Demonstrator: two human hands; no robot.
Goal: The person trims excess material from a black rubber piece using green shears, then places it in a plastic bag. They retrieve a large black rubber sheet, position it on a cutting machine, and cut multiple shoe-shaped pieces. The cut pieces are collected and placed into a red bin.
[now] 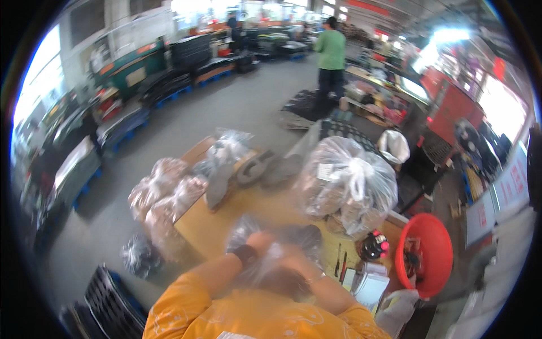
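A clear plastic bag [243, 278] stands on the near part of the yellowish table in front of me, with darker contents that I cannot make out. My left hand [261, 243], with a dark band at the wrist, is closed on the top of this bag. Close beside it, my right hand [292, 257] is also closed on the bag's gathered plastic; a thin bracelet circles that wrist. Motion blur smears both sets of fingers. Beyond the hands lie several grey, curved pieces [255, 168] at the table's far edge.
A large knotted clear bag [350, 183] fills the table's far right. Nearer are a dark bottle with a pink cap [374, 245], pen-like tools [341, 263] and a red bucket [426, 254]. Filled bags [164, 192] stand left of the table. A person in green [331, 53] stands farther off.
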